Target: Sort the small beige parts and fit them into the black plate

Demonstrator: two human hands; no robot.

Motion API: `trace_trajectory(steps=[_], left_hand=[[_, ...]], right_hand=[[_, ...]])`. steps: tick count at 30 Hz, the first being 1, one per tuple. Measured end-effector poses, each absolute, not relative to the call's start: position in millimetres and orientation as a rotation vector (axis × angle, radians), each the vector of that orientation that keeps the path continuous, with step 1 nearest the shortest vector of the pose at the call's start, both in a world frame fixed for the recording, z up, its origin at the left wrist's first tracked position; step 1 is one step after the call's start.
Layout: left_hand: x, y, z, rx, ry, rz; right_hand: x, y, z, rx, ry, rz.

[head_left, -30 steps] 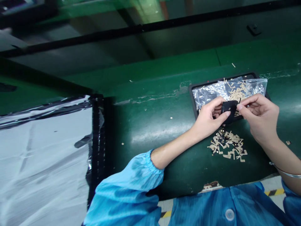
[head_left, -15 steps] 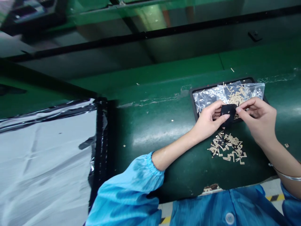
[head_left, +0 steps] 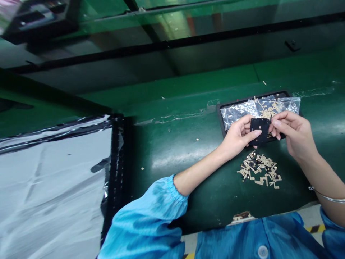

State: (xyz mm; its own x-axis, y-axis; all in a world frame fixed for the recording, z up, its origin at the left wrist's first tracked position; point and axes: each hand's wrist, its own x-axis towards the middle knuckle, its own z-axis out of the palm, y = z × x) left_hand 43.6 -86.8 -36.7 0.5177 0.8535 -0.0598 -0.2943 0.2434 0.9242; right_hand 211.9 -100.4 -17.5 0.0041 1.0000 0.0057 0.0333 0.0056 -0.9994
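A person's two bare hands meet right of centre in the frame, over a green work surface (head_left: 172, 154); the left hand (head_left: 238, 136) grips a flat black piece (head_left: 259, 131), its thumb pressed on the near face and its other fingers curled behind; this piece sits right of centre, tilted up toward the viewer, with small openings in it; the right hand (head_left: 296, 135), at the piece's right edge, pinches a thin dark sliver (head_left: 270, 118) between thumb and forefinger; whether the sliver is joined to the piece, I cannot tell.

Behind the hands, a black tray (head_left: 222, 126) holds clear plastic bags (head_left: 238, 109) and a scatter of small tan strips (head_left: 270, 109); below the hands, toward the lower right, lies a loose heap of tan and black bits (head_left: 261, 169) on the green surface; a light blue sleeve (head_left: 151, 212) crosses the lower middle; a silver bangle (head_left: 329, 198) circles the right wrist; a white sheet (head_left: 54, 201) with black edging fills the lower left.
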Motion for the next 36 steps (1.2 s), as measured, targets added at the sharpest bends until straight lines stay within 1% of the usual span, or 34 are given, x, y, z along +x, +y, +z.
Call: trace_trajectory(steps=[7, 11, 13, 17, 19, 23, 31, 36], left_hand=[[43, -87, -37, 1.107, 0.637, 0.861], [43, -87, -38, 1.154, 0.646, 0.786], [44, -88, -38, 1.192, 0.669, 0.816], [47, -94, -39, 1.364, 0.831, 1.085], [48, -96, -40, 1.486, 0.851, 1.154], [49, -98, -42, 1.582, 0.821, 1.161], [49, -97, -43, 1.555, 0.815, 1.178], [50, -97, -45, 1.601, 0.833, 1.217]], right_hand=[[214, -98, -16, -1.190, -1.266, 1.253], [217, -97, -18, -1.147, -1.297, 1.310], [218, -98, -20, -1.123, -1.306, 1.271], [216, -104, -22, -1.124, -1.356, 1.070], [214, -107, -22, -1.137, -1.390, 1.007], [210, -112, -19, -1.139, -1.434, 0.941], [206, -114, -21, -1.150, -1.452, 0.908], [205, -114, -24, -1.142, -1.425, 0.967]])
